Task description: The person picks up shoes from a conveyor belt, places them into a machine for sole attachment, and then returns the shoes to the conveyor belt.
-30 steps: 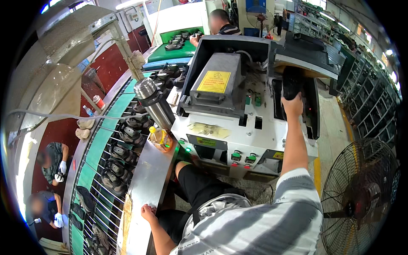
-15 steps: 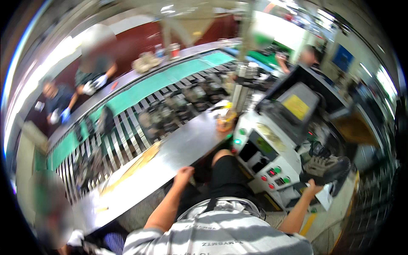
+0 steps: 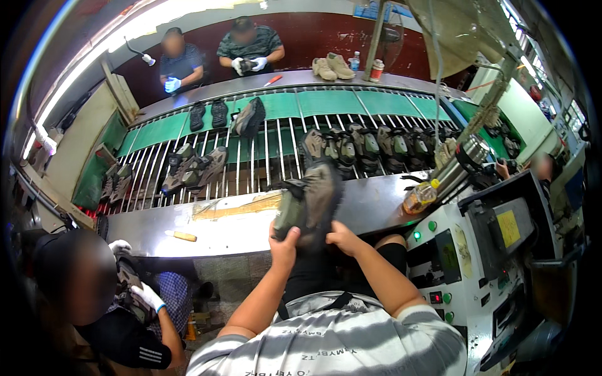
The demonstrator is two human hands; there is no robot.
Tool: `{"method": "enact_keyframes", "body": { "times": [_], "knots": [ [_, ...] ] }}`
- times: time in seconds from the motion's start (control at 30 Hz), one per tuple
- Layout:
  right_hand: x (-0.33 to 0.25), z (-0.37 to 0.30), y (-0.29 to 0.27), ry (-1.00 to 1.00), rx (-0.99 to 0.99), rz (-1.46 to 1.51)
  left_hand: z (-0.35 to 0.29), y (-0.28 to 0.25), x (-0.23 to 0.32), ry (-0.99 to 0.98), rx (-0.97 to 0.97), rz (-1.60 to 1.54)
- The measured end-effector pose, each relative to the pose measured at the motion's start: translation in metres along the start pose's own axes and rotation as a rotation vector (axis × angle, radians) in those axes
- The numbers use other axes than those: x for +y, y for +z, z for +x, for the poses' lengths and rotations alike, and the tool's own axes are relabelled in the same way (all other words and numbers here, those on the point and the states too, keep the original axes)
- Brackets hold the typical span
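In front of me, over the steel ledge, a brown and grey shoe (image 3: 321,191) with a dark sole is held up in both hands. My left hand (image 3: 284,247) is closed on the shoe's olive-green part, thumb on the near side. On the sole side, my right hand (image 3: 342,238) has its fingers closed at the shoe's lower end. The shoe is slightly blurred, so its inside cannot be made out. Just beyond it, a row of similar shoes (image 3: 367,148) stands on the roller conveyor (image 3: 271,153).
The steel ledge (image 3: 370,203) bears a wooden-handled tool (image 3: 181,236) and a bottle of amber liquid (image 3: 421,197). A control machine (image 3: 448,266) stands close on my right. At left a co-worker in white gloves (image 3: 149,297) handles a shoe. Two people sit beyond the conveyor.
My view has turned left. The shoe has come from beside the machine at right to in front of me. My left hand, closed without a shoe before, now grips it too.
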State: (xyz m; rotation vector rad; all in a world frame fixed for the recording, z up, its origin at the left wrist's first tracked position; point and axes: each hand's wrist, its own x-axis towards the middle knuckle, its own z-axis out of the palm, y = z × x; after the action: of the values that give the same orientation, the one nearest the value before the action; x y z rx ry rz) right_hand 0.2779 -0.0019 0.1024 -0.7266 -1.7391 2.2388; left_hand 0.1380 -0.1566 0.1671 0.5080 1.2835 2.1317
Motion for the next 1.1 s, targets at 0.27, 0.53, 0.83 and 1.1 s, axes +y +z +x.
{"method": "enact_keyframes", "body": {
  "times": [0.27, 0.53, 0.83, 1.1],
  "knots": [
    [0.013, 0.096, 0.047, 0.045, -0.095, -0.477, 0.082, -0.108, -0.049, 0.476, 0.259, 0.803],
    [0.0, 0.14, -0.044, -0.071, 0.505, -0.665, 0.084, -0.12, -0.106, 0.455, 0.167, 0.754],
    [0.03, 0.209, -0.034, -0.107, 0.361, -1.189, 0.234, -0.049, -0.112, 0.324, 0.373, 0.964],
    [0.047, 0.218, -0.028, -0.308, 0.45, -1.258, 0.326, -0.065, -0.152, 0.394, 0.21, 0.967]
  ]
}}
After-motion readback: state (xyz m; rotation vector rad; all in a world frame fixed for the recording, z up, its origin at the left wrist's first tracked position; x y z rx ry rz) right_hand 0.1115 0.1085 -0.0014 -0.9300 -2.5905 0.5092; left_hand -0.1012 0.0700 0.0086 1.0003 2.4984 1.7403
